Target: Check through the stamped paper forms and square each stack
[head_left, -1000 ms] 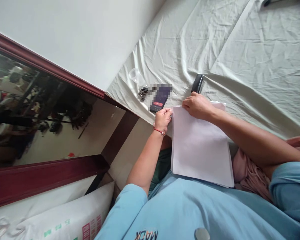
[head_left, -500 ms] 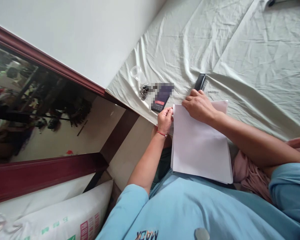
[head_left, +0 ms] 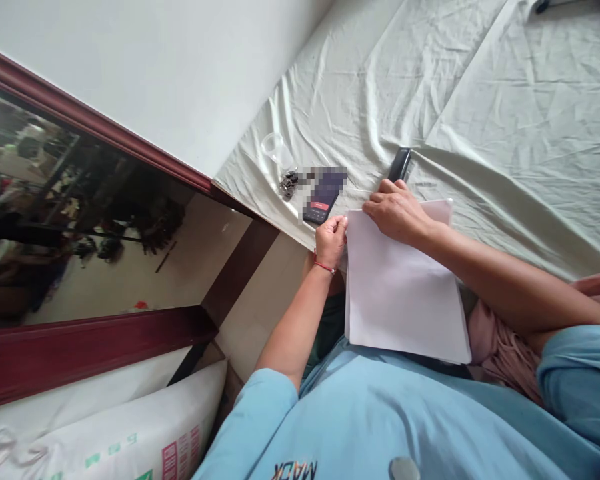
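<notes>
From where I stand, the change is slight: over the last half second the lower end of the white sheets (head_left: 405, 300) has swung a touch toward the person's right, while the hands have hardly moved. A moment before that, the knuckles of the right hand (head_left: 396, 212) rose, and they now arch over the near end of a black stapler-like tool (head_left: 401, 163). Its fingers are curled there at the top edge of the paper, though I cannot tell whether they grip the tool, the sheets or both, since the underside is hidden. The left hand (head_left: 331, 241) has thumb and fingers pinched together on the upper left corner of the sheets. The paper lies over the person's lap, its top end at the edge of the pale cloth (head_left: 505, 127). I take the shift to mean that the sheets are pinned at the top and loose below, so their alignment is not quite settled. A phone (head_left: 319, 207) lies just beyond the left hand, with some keys (head_left: 289, 183) near it.
</notes>
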